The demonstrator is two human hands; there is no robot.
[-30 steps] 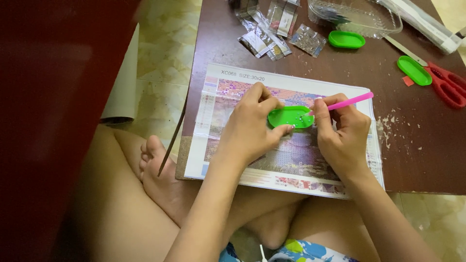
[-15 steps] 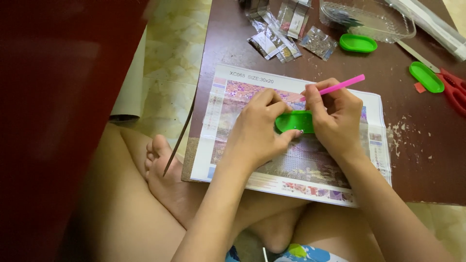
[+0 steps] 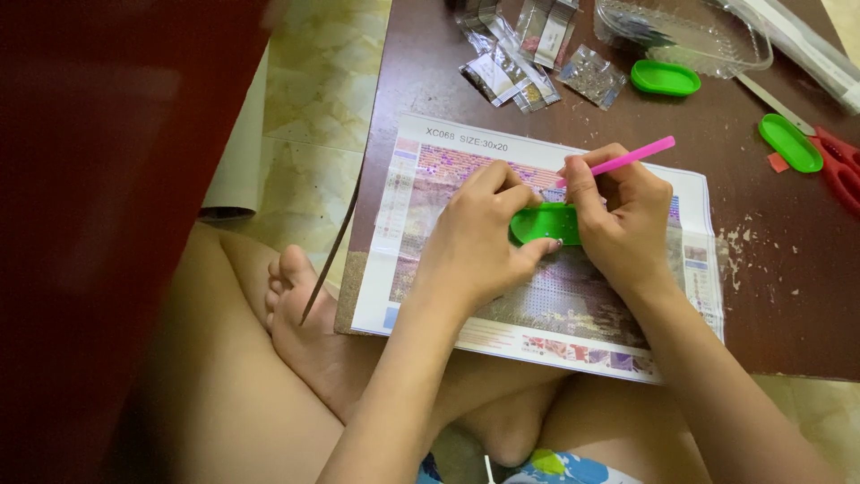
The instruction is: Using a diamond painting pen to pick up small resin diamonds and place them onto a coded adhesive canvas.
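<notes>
Canvas lies on a brown table; on it, the left hand pinches a green tray while the right hand grips a pink pen. Beyond the canvas sit bead packets, a clear tub, two more green trays and red scissors.

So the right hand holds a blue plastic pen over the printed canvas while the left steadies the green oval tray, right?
Not quite: in the head view the pen in the right hand is pink, not blue. The left hand does steady the green oval tray on the printed canvas.
</notes>
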